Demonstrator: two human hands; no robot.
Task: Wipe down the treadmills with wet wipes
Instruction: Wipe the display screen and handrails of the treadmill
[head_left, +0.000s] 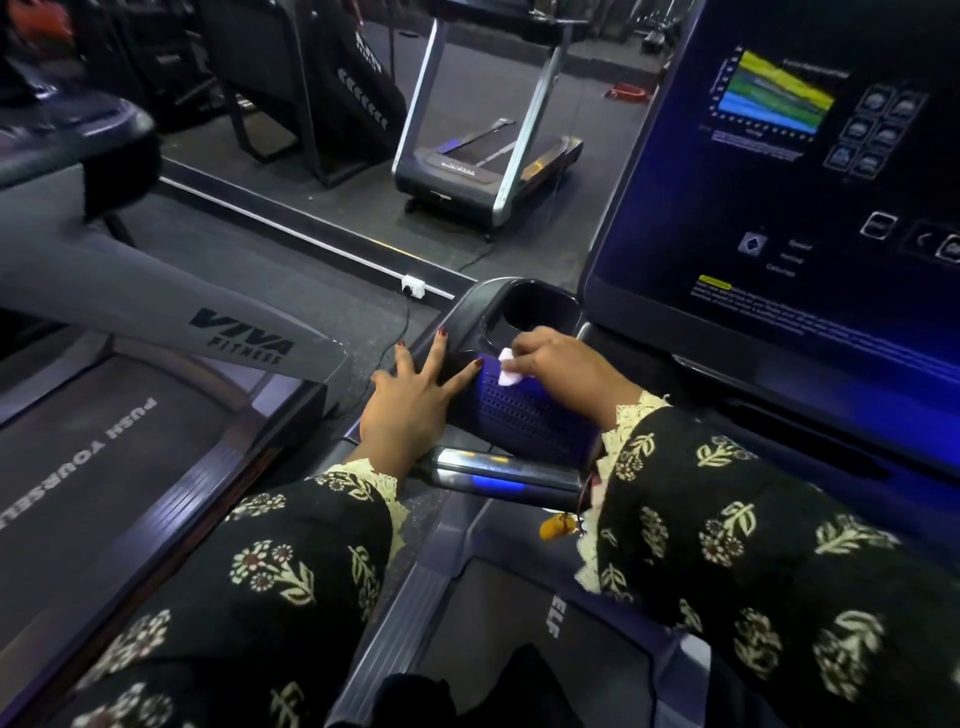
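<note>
I stand at a treadmill whose black console ledge (467, 312) runs below a large lit screen (779, 182). My right hand (561, 369) holds a small white wet wipe (506, 368) against the perforated speaker grille (524, 410), which glows blue-purple. My left hand (410, 400) lies flat with fingers spread on the console's left side, one fingertip touching the grille's edge. A round cup holder (540, 306) sits just beyond both hands. The silver handlebar (498, 470) with a blue light lies under my wrists.
A second treadmill (156, 405) marked VIVA FITNESS stands close on the left. Ahead, a mirror shows another treadmill (483, 156) and dark machines. A power socket (413, 286) with a cable sits on the floor. An orange safety clip (553, 526) hangs below the handlebar.
</note>
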